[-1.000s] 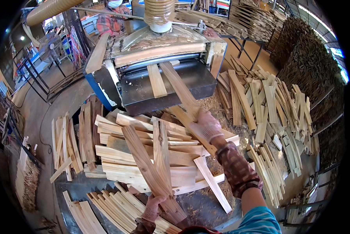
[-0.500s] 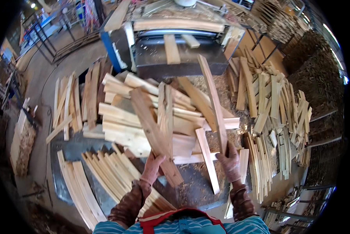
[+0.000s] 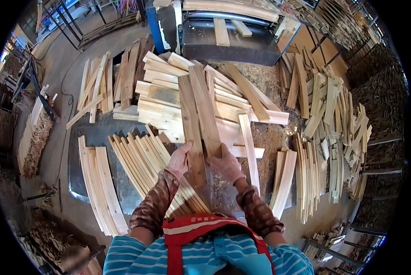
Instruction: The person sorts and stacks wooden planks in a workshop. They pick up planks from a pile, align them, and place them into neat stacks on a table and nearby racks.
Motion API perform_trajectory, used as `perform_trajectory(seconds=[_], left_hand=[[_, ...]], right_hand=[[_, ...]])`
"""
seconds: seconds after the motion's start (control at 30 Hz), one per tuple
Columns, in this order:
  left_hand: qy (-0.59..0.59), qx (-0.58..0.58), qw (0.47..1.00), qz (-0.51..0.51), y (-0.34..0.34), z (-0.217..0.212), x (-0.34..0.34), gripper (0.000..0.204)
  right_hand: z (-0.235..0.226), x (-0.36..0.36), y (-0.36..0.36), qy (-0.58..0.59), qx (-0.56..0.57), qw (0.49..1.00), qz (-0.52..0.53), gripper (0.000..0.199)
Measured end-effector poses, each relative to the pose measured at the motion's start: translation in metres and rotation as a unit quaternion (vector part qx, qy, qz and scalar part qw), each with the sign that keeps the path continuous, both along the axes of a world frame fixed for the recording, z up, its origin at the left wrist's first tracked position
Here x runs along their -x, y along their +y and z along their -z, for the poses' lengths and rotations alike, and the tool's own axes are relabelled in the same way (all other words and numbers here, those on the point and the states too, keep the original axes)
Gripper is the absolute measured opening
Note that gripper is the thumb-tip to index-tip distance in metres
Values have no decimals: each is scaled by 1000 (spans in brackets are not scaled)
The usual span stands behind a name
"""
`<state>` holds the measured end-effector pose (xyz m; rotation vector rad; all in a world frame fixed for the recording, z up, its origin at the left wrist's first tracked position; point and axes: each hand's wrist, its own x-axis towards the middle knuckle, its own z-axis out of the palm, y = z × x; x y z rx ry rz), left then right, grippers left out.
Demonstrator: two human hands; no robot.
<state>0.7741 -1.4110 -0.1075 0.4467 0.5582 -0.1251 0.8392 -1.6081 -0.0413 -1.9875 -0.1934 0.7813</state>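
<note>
gripping one plank apiece, the left hand point(image 3: 179, 159) and the right hand point(image 3: 227, 165) hold two boards almost side by side in front of the body. the left hand is closed on the left edge of the knotty left plank point(image 3: 190, 112), thumb laid along its face; the fingers underneath are mostly hidden. the right hand is closed on the near end of the right plank point(image 3: 205, 107), its fingertips partly out of sight. both planks point away from the person, their far ends above a loose heap of pale boards point(image 3: 159, 112); i cannot tell whether they touch the heap. the left plank's near end reaches below the left hand, over the dark worktable point(image 3: 102, 131).

just beside the right hand lies a narrow pale strip point(image 3: 248, 146). a row of slim battens point(image 3: 143, 169) runs near the left forearm, with wider boards point(image 3: 100, 183) farther left. beyond the heap stands a thickness planer point(image 3: 230, 52), two short boards point(image 3: 221, 33) on its bed. brown patterned sleeves point(image 3: 157, 195) cover the forearms, and a red apron point(image 3: 180, 234) sits over a blue striped shirt point(image 3: 143, 259).
</note>
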Motion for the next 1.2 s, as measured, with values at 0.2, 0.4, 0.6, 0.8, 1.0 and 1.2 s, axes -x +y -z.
perform_trajectory(seconds=[0.2,0.4,0.6,0.8,1.0,1.2], left_hand=[[-7,-14,999,43,7,-10,18,52],[-72,25,991,107,20,-20,44,50],[-54,-24,998,-15,-19,-51,42,53],[-4,-93,995,-36,-8,-48,30,47],[29,-308,949,-62,92,-60,38,44],[30,-464,878,-114,328,-23,-38,42]], right_hand=[[-9,-11,-11,298,-306,904,26,54],[-32,6,-25,183,-248,951,35,54],[-28,41,-36,67,-194,978,-42,48],[-91,21,35,-80,236,922,-296,55],[-29,-30,4,-105,150,976,-122,44],[-11,-97,6,-156,196,961,-118,48]])
